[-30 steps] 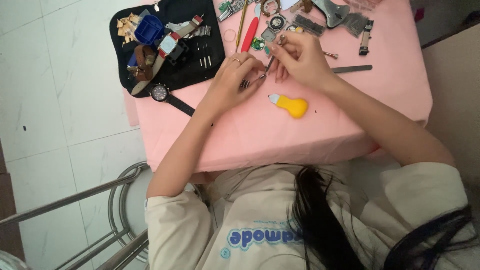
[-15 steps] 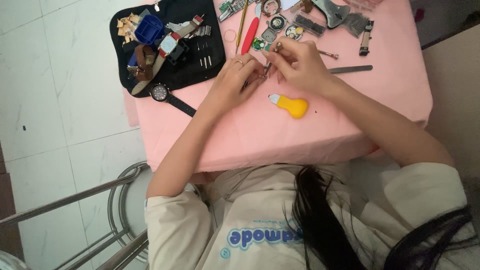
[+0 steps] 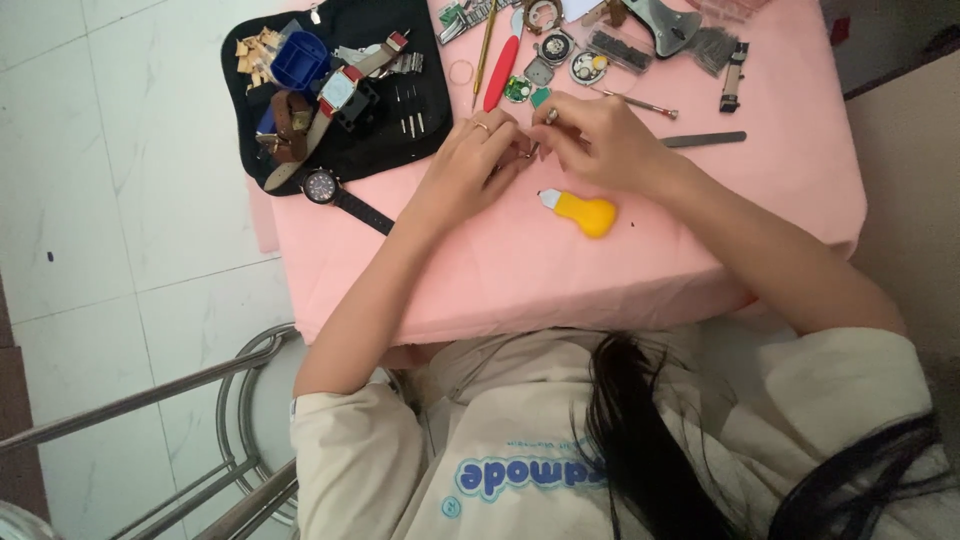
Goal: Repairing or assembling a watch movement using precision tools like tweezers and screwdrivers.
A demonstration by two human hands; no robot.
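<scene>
My left hand (image 3: 468, 160), with a ring on one finger, is curled over the pink tablecloth (image 3: 700, 230). Its fingertips pinch a small item that is mostly hidden. My right hand (image 3: 600, 140) meets it fingertip to fingertip and grips a thin metal tool (image 3: 548, 118), whose end pokes up between the fingers. A yellow bulb-shaped tool with a white tip (image 3: 583, 211) lies just below both hands.
A black mat (image 3: 400, 155) at the upper left carries a blue box (image 3: 298, 60), a brown strap, and a square watch (image 3: 340, 90). A round black-strapped watch (image 3: 322, 186) lies at its edge. A red-handled tool (image 3: 498, 72), small round parts, and a metal file (image 3: 705, 139) lie behind. A steel stool frame (image 3: 240, 400) stands at the lower left.
Both hands stay pressed together over the cloth. The right hand has shifted slightly nearer to me and its fingers have re-gripped the thin tool.
</scene>
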